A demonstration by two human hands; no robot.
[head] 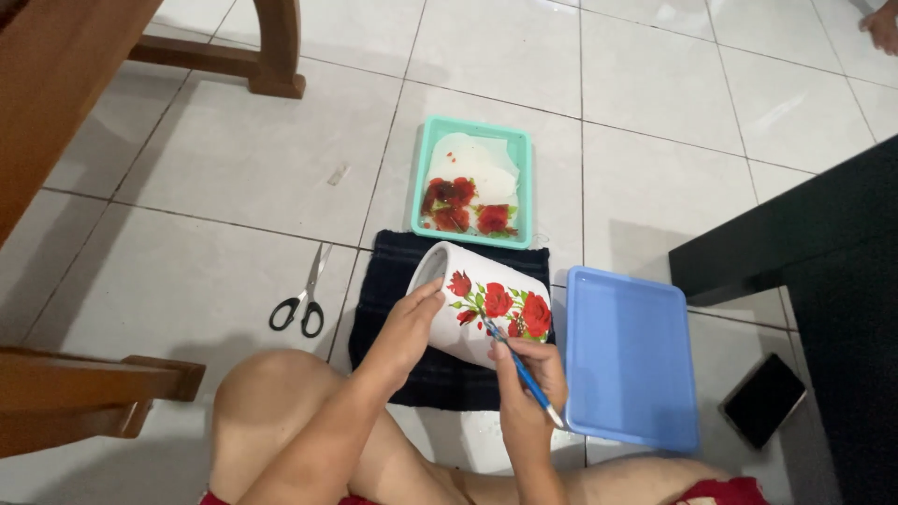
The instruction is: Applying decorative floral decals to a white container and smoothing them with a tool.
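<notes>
- White ceramic pot (482, 304), decorated with red roses and green leaves, lies on its side over a dark blue cloth (398, 309) on the tiled floor (215, 168), just in front of my knees.
- My left hand (409, 327) cups the pot at its open rim, fingers curled around the edge, steadying it.
- My right hand (530, 374) pinches a thin blue-handled brush (521, 367); its tip touches the rose pattern on the pot's side.
- Teal tray (472, 182) sits just beyond the cloth, holding white paper and red rose cut-outs.
- Blue tray (629, 355) lies just right of the cloth.
- Black-handled scissors (304, 295) lie to the left of the cloth, apart from it.
- Dark phone (764, 399) rests on the floor, right of the blue tray.
</notes>
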